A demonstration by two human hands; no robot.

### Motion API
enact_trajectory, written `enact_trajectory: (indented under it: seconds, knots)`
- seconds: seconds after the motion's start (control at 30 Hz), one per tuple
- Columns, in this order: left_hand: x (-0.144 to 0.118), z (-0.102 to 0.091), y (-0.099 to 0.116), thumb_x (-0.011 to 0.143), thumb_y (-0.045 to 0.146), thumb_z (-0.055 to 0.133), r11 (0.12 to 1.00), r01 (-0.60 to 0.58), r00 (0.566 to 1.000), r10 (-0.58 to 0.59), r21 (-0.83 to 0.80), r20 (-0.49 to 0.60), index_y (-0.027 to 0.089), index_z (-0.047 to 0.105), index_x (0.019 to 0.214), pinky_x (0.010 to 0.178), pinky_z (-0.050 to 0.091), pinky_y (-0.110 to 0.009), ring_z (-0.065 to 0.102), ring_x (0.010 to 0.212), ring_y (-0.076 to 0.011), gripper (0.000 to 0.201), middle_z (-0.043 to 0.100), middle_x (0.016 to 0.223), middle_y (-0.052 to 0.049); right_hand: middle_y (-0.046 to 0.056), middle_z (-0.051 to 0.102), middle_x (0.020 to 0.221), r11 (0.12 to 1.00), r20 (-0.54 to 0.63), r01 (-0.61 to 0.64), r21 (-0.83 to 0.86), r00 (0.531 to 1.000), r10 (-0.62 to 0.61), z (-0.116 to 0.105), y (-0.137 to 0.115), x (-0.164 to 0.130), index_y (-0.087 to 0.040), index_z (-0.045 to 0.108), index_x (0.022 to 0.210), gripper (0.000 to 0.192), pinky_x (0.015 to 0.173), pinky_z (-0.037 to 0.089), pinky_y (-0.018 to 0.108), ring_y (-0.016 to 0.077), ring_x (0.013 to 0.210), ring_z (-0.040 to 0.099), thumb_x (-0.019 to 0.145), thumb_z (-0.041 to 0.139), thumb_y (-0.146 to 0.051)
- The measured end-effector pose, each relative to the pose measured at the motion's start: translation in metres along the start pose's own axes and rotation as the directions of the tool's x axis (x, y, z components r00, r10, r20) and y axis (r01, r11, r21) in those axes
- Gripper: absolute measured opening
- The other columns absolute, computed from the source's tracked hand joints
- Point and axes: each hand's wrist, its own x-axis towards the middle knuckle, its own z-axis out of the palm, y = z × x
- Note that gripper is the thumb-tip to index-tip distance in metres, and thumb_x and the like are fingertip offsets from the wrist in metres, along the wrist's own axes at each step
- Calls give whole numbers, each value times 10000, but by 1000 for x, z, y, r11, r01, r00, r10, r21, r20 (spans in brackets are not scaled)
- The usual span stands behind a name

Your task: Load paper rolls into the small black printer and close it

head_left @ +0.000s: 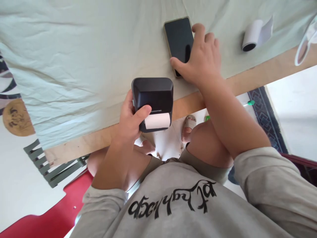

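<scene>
In the head view, my left hand (pixel 133 115) is wrapped round the side of a small black label printer (pixel 155 91), its thumb lying on top. White paper (pixel 158 121) shows at the printer's near end. The printer is held up by the table's front edge. Further off, a dark-screened smartphone (pixel 178 38) in a pale-edged case lies on the cloth. My right hand (pixel 204 58) spans it, with the thumb at its near part and the forefinger at its right edge. Some of the fingers' undersides are hidden.
A roll of white paper (pixel 252 34) with a loose end lies to the right on the pale green cloth (pixel 86 49). A white strap (pixel 302 54) hangs over the wooden table edge (pixel 262 64) at far right. A red chair (pixel 54 211) stands at lower left.
</scene>
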Motion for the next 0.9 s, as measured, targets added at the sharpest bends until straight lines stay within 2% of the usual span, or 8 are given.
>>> enact_trajectory:
  seconds: [0.23,0.47,0.57,0.63,0.7,0.73,0.8,0.9]
  knots:
    - [-3,2,5,813,290,790,997,80,997,-79,23,-14,314,734,1117,655,579,-262,688,803,-165,309,725,985,-10,150,468,1411,999,67,35,-22,997,-34,4,-8,1,-257,419,1502,841,1061,461,672,398,1267,463,728,744,-229]
    - [-2,-2,2,820,285,776,998,64,997,-63,-19,35,300,720,1128,681,592,-289,714,851,-186,313,725,1001,-22,130,526,1379,997,11,-19,-73,1000,20,-3,5,15,-266,425,1522,790,1097,426,666,389,1283,509,776,680,-219]
    - [-2,-1,1,846,342,761,997,64,998,-63,-40,27,296,716,1129,695,601,-301,724,874,-196,291,729,1009,-23,128,558,1409,999,-119,36,-11,992,-37,-10,8,4,-226,489,1468,658,1134,405,642,392,1324,487,832,642,-292]
    - [-2,1,1,898,470,689,994,76,997,-77,-75,-10,269,727,1069,706,611,-321,727,882,-214,267,720,942,-28,156,603,1360,943,-257,293,156,934,-248,-14,7,-13,-127,581,1338,481,1132,447,553,334,1290,533,882,568,-279]
    - [0,4,2,946,545,586,989,101,992,-108,-105,-68,242,729,972,745,621,-345,726,906,-232,336,704,870,-32,150,659,1267,711,-334,614,342,787,-519,-15,4,-35,-118,610,1243,367,1077,514,445,252,1210,608,928,496,-267]
    - [0,5,2,961,540,560,987,113,988,-124,-114,-95,236,728,946,764,621,-349,725,914,-234,347,703,853,-30,131,668,1246,600,-335,702,384,711,-618,-14,1,-46,-160,610,1228,337,1072,520,425,235,1211,615,936,500,-284]
    - [1,7,4,978,490,550,983,134,980,-150,-123,-133,234,737,951,795,617,-335,723,922,-220,318,720,880,-26,103,654,1265,505,-260,764,402,624,-737,-9,-3,-63,-234,596,1223,303,1076,522,433,235,1216,617,944,511,-314]
    - [2,8,6,1004,448,532,982,137,979,-154,-127,-132,231,758,1007,782,604,-293,718,884,-181,314,739,938,-26,100,593,1360,531,-107,737,418,620,-777,-1,-5,-73,-269,542,1306,363,1098,518,472,258,1262,592,960,476,-355]
